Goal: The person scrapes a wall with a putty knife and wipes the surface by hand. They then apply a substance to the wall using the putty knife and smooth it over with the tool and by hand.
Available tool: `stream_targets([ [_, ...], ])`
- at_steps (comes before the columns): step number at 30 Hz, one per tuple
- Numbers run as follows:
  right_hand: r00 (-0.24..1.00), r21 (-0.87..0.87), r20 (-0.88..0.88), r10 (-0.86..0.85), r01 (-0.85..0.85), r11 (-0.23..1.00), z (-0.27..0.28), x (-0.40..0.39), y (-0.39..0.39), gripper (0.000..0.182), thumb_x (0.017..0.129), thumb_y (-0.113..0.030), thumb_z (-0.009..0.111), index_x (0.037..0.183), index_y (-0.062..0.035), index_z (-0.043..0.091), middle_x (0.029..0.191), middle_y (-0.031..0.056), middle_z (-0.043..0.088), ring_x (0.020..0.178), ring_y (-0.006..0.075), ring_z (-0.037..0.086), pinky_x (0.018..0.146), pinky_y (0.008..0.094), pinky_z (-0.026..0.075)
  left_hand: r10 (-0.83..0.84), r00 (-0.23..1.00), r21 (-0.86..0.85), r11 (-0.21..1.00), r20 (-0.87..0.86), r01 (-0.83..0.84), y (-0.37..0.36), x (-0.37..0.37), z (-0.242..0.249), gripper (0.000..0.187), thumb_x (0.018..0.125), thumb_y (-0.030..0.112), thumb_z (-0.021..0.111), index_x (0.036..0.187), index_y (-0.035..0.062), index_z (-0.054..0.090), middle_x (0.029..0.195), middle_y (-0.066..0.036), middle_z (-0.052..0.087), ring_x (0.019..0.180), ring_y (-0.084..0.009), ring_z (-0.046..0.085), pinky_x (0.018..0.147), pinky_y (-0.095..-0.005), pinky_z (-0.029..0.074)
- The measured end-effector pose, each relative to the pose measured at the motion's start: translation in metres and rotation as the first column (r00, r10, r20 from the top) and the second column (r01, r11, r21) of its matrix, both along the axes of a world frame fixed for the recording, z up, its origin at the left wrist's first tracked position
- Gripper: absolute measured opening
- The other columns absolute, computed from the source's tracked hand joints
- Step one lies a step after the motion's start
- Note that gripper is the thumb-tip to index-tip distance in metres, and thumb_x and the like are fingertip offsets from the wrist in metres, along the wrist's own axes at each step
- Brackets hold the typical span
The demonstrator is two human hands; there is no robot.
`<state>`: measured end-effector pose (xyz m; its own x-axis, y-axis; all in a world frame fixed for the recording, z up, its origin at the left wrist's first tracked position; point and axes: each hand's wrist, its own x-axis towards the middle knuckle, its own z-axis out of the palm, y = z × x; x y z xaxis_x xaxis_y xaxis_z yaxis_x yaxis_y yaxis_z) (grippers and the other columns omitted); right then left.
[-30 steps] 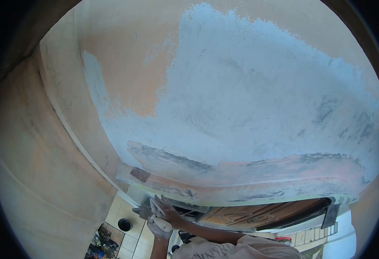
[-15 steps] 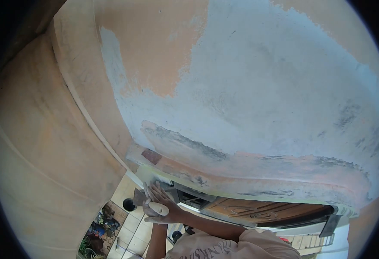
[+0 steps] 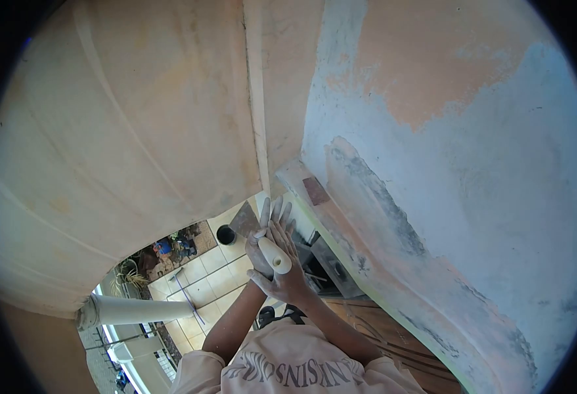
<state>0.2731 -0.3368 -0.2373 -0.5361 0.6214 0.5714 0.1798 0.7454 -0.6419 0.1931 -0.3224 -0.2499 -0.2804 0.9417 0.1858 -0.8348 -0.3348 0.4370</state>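
My hands are together in the lower middle of the head view, dusted with pale powder. My left hand (image 3: 253, 252) holds a putty knife by its cream-coloured handle (image 3: 274, 255), whose butt end points towards me. The wide grey blade (image 3: 244, 219) sticks out past the hand on the far left side. My left fingers extend upward, partly covered. My right hand (image 3: 288, 262) lies against them, its fingers stretched out and its thumb apart, below the handle. Part of the grip is hidden between the hands.
A patchy wall (image 3: 459, 190) with peeling paint rises on the right, above a ledge (image 3: 347, 230). An orange-beige surface (image 3: 150, 111) spans the upper left. Far below are floor tiles (image 3: 199, 292), a black bucket (image 3: 226, 234) and a white column (image 3: 137, 310).
The view has swung left, so the wall and ledge now sit further right and the hands nearer the middle. More of the tiled floor and the column shows. The hands remain together.
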Motion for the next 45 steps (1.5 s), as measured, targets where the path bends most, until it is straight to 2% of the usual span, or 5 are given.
stream_targets([
  [11, 0.974, -0.082, -0.196, 0.11, -0.128, 0.988, 0.034, 0.052, 0.008, 0.048, 0.082, -0.003, 0.057, 0.129, 0.0029, 0.046, 0.137, 0.0221, 0.041, 0.13, 0.0415, 0.035, 0.107, 0.0517, 0.029, -0.204, 0.941, 0.202, 0.968, 0.27, 0.152, 0.014, -0.01, 0.076, 0.08, 0.074, 0.027, 0.053, 0.146, 0.0128, 0.022, 0.153, -0.015, 0.015, 0.142, -0.0277, 0.012, 0.115, -0.0459, 0.01],
  [25, 0.951, 0.34, 0.262, -0.166, 0.07, 0.938, 0.051, 0.05, 0.046, 0.077, 0.076, -0.025, 0.064, 0.139, 0.0015, 0.03, 0.144, 0.022, 0.029, 0.137, 0.0428, 0.02, 0.11, 0.0581, 0.014, -0.194, 0.974, 0.015, 0.981, 0.117, 0.193, -0.015, 0.055, 0.055, 0.071, 0.082, 0.024, 0.051, 0.146, 0.0099, 0.024, 0.146, -0.01, 0.032, 0.131, -0.0236, 0.033, 0.111, -0.0384, 0.023],
  [29, 0.999, -0.023, -0.023, 0.042, -0.042, 0.999, 0.074, 0.054, 0.017, 0.082, 0.075, -0.032, 0.07, 0.138, 0.0039, 0.032, 0.143, 0.0236, 0.031, 0.134, 0.0422, 0.027, 0.109, 0.0517, 0.024, -0.091, 0.995, -0.021, 0.996, -0.045, 0.09, -0.021, 0.06, 0.063, 0.073, 0.083, 0.027, 0.052, 0.146, 0.0091, 0.021, 0.146, -0.01, 0.03, 0.132, -0.0207, 0.032, 0.111, -0.0353, 0.022],
  [37, 0.989, -0.03, -0.065, 0.13, -0.132, 0.991, 0.019, 0.057, -0.015, 0.102, 0.065, -0.038, 0.082, 0.138, 0.0054, 0.025, 0.133, 0.0291, 0.035, 0.124, 0.0448, 0.036, 0.103, 0.0498, 0.03, -0.116, 0.992, -0.009, 0.993, 0.052, 0.116, 0.012, 0.03, -0.102, 0.038, 0.085, 0.034, 0.043, 0.096, 0.0003, 0.057, 0.096, -0.011, 0.062, 0.086, -0.0192, 0.057, 0.078, -0.0313, 0.045],
  [45, 0.995, -0.124, 0.086, 0.048, -0.037, 0.992, 0.03, 0.067, -0.013, 0.1, 0.065, -0.038, 0.081, 0.137, 0.0065, 0.027, 0.134, 0.0301, 0.034, 0.124, 0.0463, 0.035, 0.103, 0.0498, 0.03, -0.269, 0.963, 0.116, 0.957, 0.007, 0.267, 0.018, 0.04, -0.114, 0.066, 0.082, 0.03, 0.044, 0.141, 0.0017, 0.031, 0.138, -0.013, 0.043, 0.122, -0.0216, 0.044, 0.102, -0.0326, 0.033],
])
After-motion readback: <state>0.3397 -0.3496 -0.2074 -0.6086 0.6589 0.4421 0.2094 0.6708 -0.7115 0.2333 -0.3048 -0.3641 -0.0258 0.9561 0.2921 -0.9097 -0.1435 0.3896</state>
